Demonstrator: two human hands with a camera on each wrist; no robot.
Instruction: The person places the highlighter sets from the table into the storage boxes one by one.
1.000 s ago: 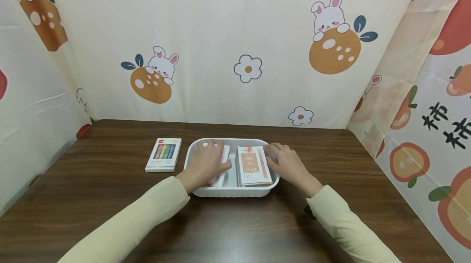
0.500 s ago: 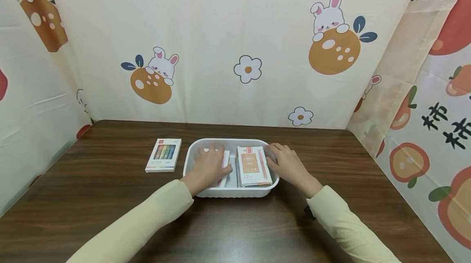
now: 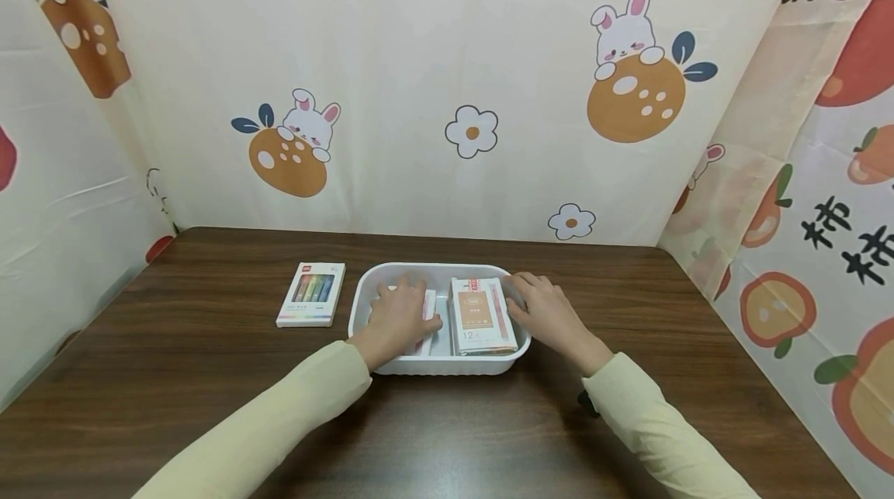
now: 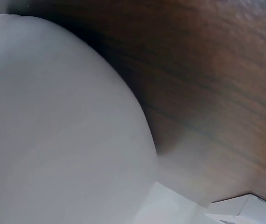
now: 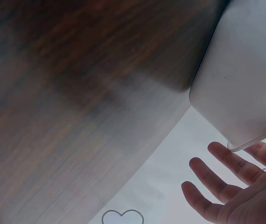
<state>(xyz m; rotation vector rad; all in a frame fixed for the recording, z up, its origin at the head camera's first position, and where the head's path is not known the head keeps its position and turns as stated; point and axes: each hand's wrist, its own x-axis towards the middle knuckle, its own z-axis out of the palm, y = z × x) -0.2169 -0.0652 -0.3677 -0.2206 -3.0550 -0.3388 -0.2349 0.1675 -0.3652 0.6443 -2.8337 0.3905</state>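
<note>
A white plastic basket (image 3: 441, 365) stands on the dark wood table. My left hand (image 3: 396, 318) lies over a white and pink box (image 3: 428, 313) in the basket's left half, its spread fingers resting on top and hiding much of it. In the right half lies a white box with a tan panel and a "12" (image 3: 477, 317), with another pack's edge showing beneath it. My right hand (image 3: 548, 317) is at the basket's right rim with loose, spread fingers. The right wrist view shows one fingertip (image 5: 218, 148) right at the rim of the basket (image 5: 245, 79).
Left of the basket, a white box picturing coloured sticks (image 3: 311, 295) lies on the table (image 3: 447, 437). The basket's outer wall (image 4: 63, 126) fills much of the left wrist view. A printed cloth backdrop (image 3: 391, 173) rises behind the table's far edge.
My left hand has shifted slightly right and towards me over the left box, whose visible end sits a little nearer and lower in the basket. The right hand has stayed in place.
</note>
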